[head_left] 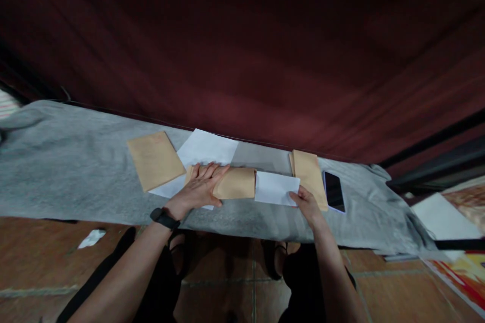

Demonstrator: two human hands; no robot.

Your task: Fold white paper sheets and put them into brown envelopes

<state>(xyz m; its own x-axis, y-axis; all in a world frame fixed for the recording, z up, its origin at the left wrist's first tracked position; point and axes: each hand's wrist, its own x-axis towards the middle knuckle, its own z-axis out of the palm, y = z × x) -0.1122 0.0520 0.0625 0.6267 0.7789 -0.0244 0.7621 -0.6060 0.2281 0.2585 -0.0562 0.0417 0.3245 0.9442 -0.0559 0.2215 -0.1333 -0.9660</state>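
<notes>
My left hand [202, 186] lies with spread fingers on a brown paper envelope [238, 183], which rests lengthwise on the grey cloth. At the envelope's right end is a folded white sheet of paper [276, 188]; whether its left edge sits inside the opening I cannot tell. The sheet's right edge is pinched between the thumb and fingers of my right hand [304, 201]. Partly under the envelope and my left hand lie white papers [210, 147]. Another brown envelope [156, 160] is at the left, and a small stack of brown envelopes [309, 176] lies beyond my right hand.
A phone [334, 192] lies right of the envelope stack on the grey cloth [76, 161]. Behind the cloth hangs a dark red curtain [235, 60]. A crumpled white scrap [92, 238] is on the tiled floor. Colourful printed sheets [462, 275] lie at the lower right.
</notes>
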